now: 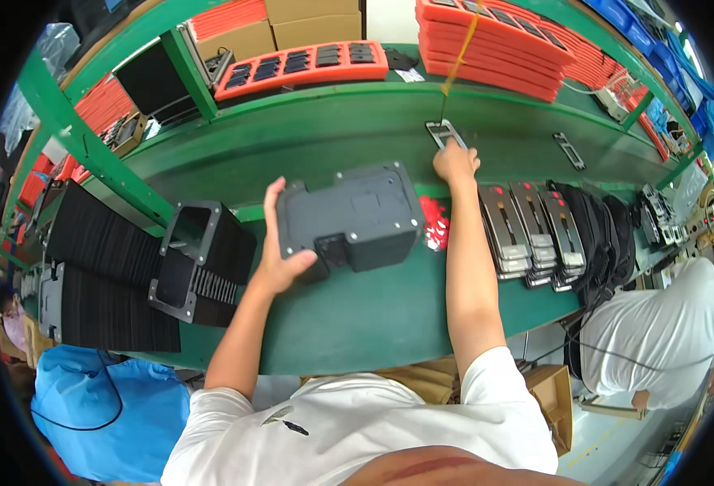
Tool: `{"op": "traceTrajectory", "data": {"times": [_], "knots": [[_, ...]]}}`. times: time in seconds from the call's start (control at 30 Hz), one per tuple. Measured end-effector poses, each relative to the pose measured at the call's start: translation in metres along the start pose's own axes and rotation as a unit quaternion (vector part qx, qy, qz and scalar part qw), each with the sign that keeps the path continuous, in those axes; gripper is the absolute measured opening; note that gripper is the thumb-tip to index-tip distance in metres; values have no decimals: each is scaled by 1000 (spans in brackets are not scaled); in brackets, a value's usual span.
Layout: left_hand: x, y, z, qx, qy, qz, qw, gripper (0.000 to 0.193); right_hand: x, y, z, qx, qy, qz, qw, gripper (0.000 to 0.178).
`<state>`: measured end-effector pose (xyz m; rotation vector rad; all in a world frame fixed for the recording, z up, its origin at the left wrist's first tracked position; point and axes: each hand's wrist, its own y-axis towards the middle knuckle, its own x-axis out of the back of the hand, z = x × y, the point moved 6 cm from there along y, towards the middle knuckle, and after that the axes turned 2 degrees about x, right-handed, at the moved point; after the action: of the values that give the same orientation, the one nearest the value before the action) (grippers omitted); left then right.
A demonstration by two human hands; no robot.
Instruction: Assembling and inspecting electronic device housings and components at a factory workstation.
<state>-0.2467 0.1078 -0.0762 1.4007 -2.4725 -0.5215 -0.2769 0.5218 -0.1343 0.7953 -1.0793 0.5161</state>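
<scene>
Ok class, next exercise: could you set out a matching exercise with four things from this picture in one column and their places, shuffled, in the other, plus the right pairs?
Things
1. Black block
2. Small red pieces
3. Blue cover
4. Yellow cord

Places
A. Hanging above the right hand
B. In the picture's lower left corner area
C. Gripped at one end by the left hand
D. On the green bench, beside the right forearm

Pairs: 1-C, 2-D, 3-B, 4-A
</scene>
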Motion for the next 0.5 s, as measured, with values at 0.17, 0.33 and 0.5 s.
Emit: {"op": "traceTrajectory", "data": {"times": [0.17, 0.33, 0.5], "knots": [[-2, -13, -4, 42, 14, 14, 999, 133, 0, -1, 38, 15, 114, 64, 991, 31], [2, -10, -3, 39, -6, 23, 999, 132, -28, 18, 49, 136, 68, -32, 988, 24], [-4, -8, 0, 36, -1, 75, 997, 135, -46, 28, 35, 176, 7, -59, 983, 23]]}}
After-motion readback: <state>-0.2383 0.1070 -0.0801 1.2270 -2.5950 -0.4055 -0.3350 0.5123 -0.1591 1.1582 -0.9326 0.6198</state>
